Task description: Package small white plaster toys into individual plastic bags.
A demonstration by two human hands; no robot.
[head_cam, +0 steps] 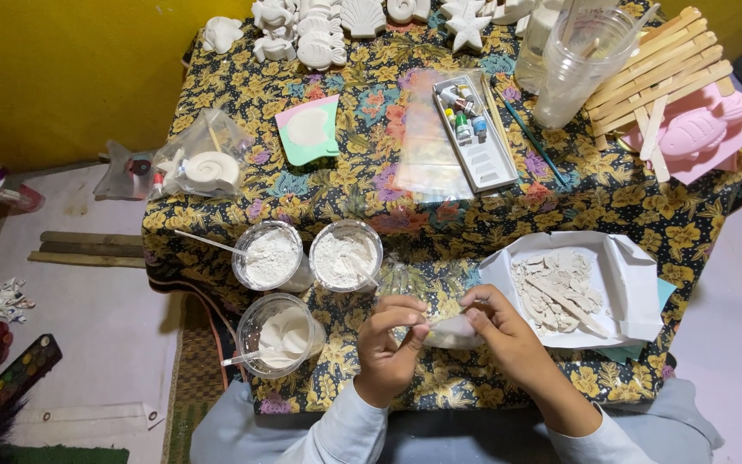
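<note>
Beside three powder cups (pixel 343 255) – both hands' fingers (pixel 412 311) pinch a clear bag (pixel 453 331) – paper tray (pixel 629 283) alongside

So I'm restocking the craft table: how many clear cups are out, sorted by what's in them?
Cups of dry white powder: 2
Cup of wet white mix with a spoon: 1
Empty clear cups, stacked at the far right, number in the stack unclear: at least 1
Total: at least 4
</note>
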